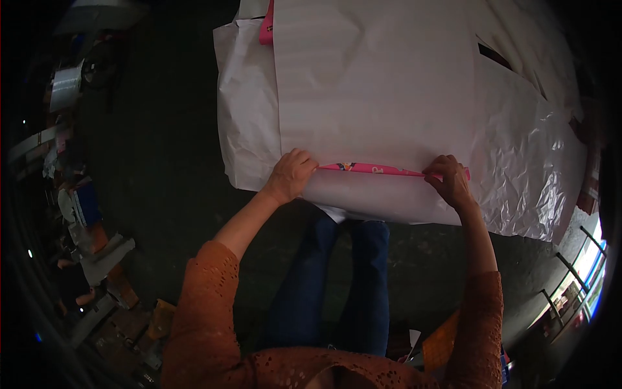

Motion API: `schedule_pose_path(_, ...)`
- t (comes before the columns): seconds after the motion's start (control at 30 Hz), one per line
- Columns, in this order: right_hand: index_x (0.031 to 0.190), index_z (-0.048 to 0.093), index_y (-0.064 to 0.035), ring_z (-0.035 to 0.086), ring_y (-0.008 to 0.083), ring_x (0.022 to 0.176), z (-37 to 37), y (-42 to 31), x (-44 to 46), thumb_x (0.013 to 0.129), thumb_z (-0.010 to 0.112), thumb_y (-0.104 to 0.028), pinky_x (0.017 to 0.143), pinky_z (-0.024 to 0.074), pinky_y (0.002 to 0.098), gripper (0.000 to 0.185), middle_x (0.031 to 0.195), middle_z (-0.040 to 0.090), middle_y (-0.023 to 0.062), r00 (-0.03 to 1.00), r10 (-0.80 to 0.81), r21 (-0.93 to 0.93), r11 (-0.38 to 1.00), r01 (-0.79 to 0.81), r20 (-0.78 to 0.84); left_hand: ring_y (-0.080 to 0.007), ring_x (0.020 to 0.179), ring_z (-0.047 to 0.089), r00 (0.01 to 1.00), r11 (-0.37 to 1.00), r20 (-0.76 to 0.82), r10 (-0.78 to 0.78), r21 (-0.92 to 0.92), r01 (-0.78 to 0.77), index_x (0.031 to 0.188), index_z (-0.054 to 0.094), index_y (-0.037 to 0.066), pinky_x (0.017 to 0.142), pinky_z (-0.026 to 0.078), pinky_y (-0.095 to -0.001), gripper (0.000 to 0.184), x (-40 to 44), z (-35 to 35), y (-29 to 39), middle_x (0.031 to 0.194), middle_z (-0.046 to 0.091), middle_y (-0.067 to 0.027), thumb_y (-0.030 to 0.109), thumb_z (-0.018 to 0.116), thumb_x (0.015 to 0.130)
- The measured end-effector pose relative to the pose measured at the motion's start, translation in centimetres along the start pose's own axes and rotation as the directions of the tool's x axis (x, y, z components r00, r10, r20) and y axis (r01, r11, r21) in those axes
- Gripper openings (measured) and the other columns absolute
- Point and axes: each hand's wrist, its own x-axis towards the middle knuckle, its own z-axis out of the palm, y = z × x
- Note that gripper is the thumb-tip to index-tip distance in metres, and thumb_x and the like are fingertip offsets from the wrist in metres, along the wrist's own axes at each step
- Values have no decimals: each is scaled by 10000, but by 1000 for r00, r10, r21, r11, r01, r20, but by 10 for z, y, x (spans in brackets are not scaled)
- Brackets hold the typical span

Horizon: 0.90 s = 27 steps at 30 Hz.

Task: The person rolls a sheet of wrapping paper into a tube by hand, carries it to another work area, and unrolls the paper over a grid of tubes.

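from the head view, the pink printed strip [372,170] lies along the near part of the white sheet [382,91], running crosswise. the left hand [295,174] curls its fingers at the strip's left end; the right hand [451,181] pinches near its right end, thumb towards the middle, with a bit of pink showing beyond. the strip looks light, thin and floppy, perhaps a little slippery, apt to crease or sag in the middle. it likely handles best pinched near both ends and drawn evenly, without hard tugging.
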Motion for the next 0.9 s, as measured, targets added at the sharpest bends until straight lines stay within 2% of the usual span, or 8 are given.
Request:
schedule_pose_path(0.07,942,748,-115,630,266,936,-7,-5,3,825,741,-219,846,451,415,156,931,690,59,986,122,-25,992,-120,113,-309,935,582,996,990,40,-75,-118,79,963,629,64,831,487,-416,108,-3,6,-7,932,590,-108,93,581,871)
schedule_pose_path(0.17,924,723,-77,677,286,838,-9,-3,8,824,735,-169,750,511,400,137,881,704,87,988,125,72,989,-132,90,-327,928,583,993,979,9,-116,-167,116,998,617,64,818,486,-414,134,0,7,-4,902,593,-132,105,564,882)
schedule_pose_path(0.3,919,701,-65,684,293,810,-8,0,15,842,706,-176,743,512,405,136,866,710,105,971,188,126,970,-207,147,-332,860,576,997,985,0,-75,-158,74,1023,613,43,796,487,-422,145,4,7,-7,869,586,-141,35,570,885)
schedule_pose_path(0.37,913,687,-61,679,297,819,-9,-2,18,852,677,-189,751,509,413,143,867,702,116,963,198,28,978,-206,180,-326,843,571,992,995,79,-101,-12,103,975,609,53,772,487,-420,117,6,6,-6,860,574,-128,56,539,882)
schedule_pose_path(0.57,900,697,-71,667,316,839,-2,-5,14,837,655,-199,766,501,440,148,861,692,132,972,194,-29,981,-192,134,-276,882,575,999,975,25,-42,220,35,959,609,103,782,490,-392,140,8,12,4,930,558,-74,83,559,830)
schedule_pose_path(0.7,894,701,-68,665,322,847,0,-3,16,831,656,-196,761,501,437,150,866,691,134,976,185,-19,983,-184,116,-271,807,570,1000,988,-15,4,157,-2,945,606,85,713,501,-375,133,7,10,6,846,540,-80,59,558,823)
schedule_pose_path(0.77,893,720,-85,654,338,878,-4,-7,18,843,651,-210,783,506,451,152,886,693,128,962,223,-31,975,-221,158,-220,871,574,990,946,14,142,292,-139,939,605,116,665,489,-319,132,1,11,3,902,548,-53,101,604,807)
schedule_pose_path(0.9,897,734,-88,660,329,881,-5,-4,16,836,654,-213,788,507,444,160,897,698,122,956,232,-3,972,-236,181,-206,806,575,985,925,-33,167,351,-145,930,606,100,635,499,-319,137,4,10,15,832,531,-51,91,613,793)
